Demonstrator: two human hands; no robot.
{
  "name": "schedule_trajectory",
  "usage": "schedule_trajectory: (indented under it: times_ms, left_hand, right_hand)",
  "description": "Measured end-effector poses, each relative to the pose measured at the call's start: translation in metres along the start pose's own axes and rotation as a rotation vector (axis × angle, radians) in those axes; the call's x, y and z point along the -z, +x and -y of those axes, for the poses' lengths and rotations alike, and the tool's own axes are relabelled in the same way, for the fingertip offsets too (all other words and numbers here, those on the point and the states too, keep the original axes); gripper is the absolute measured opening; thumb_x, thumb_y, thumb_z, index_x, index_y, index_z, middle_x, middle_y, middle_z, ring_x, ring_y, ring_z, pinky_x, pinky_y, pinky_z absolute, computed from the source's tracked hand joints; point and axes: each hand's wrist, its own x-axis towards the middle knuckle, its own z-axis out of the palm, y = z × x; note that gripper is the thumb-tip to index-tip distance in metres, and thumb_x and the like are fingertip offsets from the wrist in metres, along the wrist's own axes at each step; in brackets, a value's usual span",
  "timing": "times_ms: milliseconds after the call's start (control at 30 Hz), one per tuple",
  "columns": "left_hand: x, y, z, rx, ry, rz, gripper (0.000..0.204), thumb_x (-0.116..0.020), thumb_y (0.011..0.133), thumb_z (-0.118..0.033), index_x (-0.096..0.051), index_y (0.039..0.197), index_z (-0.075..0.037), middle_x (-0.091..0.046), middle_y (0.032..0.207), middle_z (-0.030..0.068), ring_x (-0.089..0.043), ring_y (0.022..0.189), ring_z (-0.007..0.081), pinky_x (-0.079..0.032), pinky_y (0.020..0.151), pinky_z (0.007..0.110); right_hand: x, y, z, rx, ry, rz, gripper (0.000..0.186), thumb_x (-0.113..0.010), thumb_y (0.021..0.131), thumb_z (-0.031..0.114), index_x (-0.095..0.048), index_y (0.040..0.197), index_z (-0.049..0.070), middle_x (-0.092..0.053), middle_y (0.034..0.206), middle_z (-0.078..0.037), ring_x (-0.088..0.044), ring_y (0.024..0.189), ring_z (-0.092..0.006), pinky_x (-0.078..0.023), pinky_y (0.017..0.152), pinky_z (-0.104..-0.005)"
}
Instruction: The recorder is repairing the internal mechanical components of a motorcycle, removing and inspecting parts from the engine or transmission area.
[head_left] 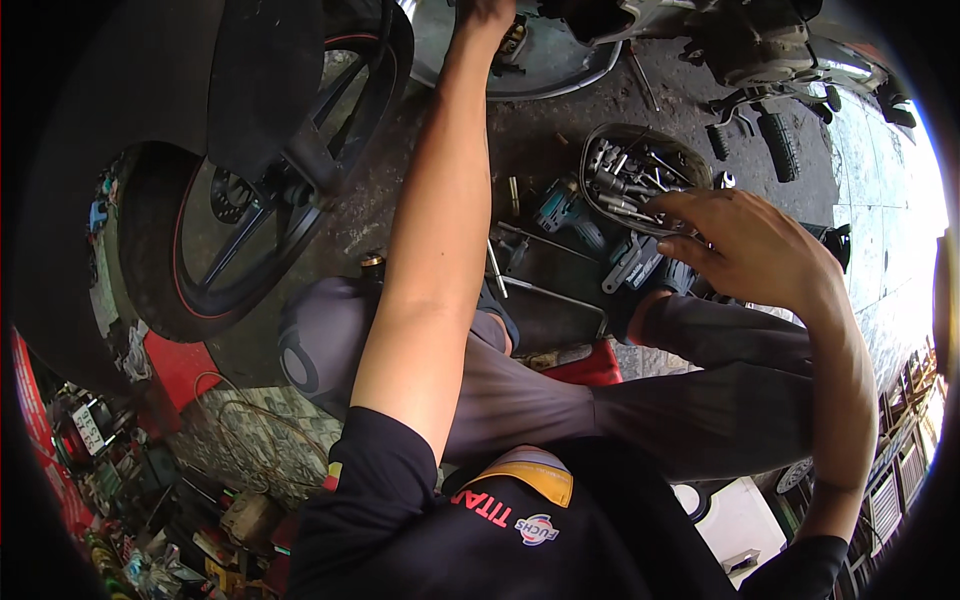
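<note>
At two o'clock, loose metal tools [622, 182] lie in a basket [692, 152]; the right hand [755, 245] is over its near edge, parted, seemingly unladen, no tool apparently selected yet. At twelve, the cropped left hand [488, 12]: grip cannot be determined

sockets [612, 187] — glossy metal, power tool [560, 207] — matt plastic, cloth trousers [540, 402]

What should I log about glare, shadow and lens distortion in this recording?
Head view: glare washes out the pale, square-tiled floor toward the right rim; head view: shadow mutes detail on the smooth black panel at upper left; head view: fisheye curvature and black corners, with the bare right hand fairly sharp.
</note>
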Motion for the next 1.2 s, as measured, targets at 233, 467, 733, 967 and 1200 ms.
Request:
schedule_trajectory:
  times_ms: [233, 467, 733, 967, 1200]
  left_hand:
    - [0.0012, -0.0012, -0.0002, 0.016, -0.012, 0.023, 0.025, -0.054, 0.101, -0.024, -0.067, 0.088, -0.007, -0.053, 0.059, 0.0062, -0.049, 0.044, 0.0202, -0.035, 0.043, 0.038]
    - [0.0040, -0.0011, -0.0008, 0.021, -0.020, 0.041, 0.025, -0.054, 0.101, -0.025, -0.066, 0.088, -0.007, -0.054, 0.059, 0.0069, -0.049, 0.044, 0.0206, -0.036, 0.043, 0.038]
    - [0.0053, -0.0021, -0.0014, 0.026, -0.029, 0.056, 0.026, -0.054, 0.101, -0.026, -0.066, 0.088, -0.007, -0.055, 0.060, 0.0077, -0.049, 0.044, 0.0211, -0.036, 0.043, 0.038]
    - [0.0061, -0.0021, -0.0014, 0.033, -0.042, 0.066, 0.026, -0.054, 0.102, -0.026, -0.066, 0.088, -0.007, -0.055, 0.061, 0.0084, -0.050, 0.045, 0.0216, -0.037, 0.043, 0.038]
    - [0.0067, -0.0017, -0.0006, 0.048, -0.060, 0.078, 0.026, -0.054, 0.102, -0.027, -0.065, 0.088, -0.007, -0.056, 0.062, 0.0091, -0.050, 0.045, 0.0220, -0.037, 0.043, 0.038]
  right_hand:
    - [-0.0003, -0.0021, -0.0050, -0.055, 0.022, 0.033, 0.040, -0.068, 0.098, 0.026, -0.062, 0.130, 0.002, -0.072, 0.085, -0.019, -0.071, 0.070, -0.0333, -0.053, 0.073, -0.0463]
    - [-0.0019, 0.0003, -0.0061, -0.003, -0.013, -0.011, 0.040, -0.068, 0.098, 0.026, -0.062, 0.130, 0.002, -0.072, 0.087, -0.020, -0.071, 0.078, -0.0370, -0.052, 0.074, -0.0480]
    - [-0.0041, 0.0016, -0.0050, 0.019, -0.037, -0.012, 0.038, -0.068, 0.098, 0.026, -0.063, 0.129, 0.004, -0.071, 0.090, -0.022, -0.070, 0.085, -0.0399, -0.052, 0.077, -0.0497]
    - [-0.0043, 0.0012, -0.0051, -0.018, -0.047, -0.006, 0.039, -0.068, 0.098, 0.027, -0.063, 0.129, 0.004, -0.072, 0.091, -0.020, -0.070, 0.085, -0.0393, -0.052, 0.078, -0.0497]
    - [-0.0028, 0.0011, -0.0051, -0.065, -0.032, 0.037, 0.041, -0.067, 0.099, 0.029, -0.062, 0.130, 0.003, -0.072, 0.094, -0.021, -0.070, 0.088, -0.0389, -0.053, 0.080, -0.0491]
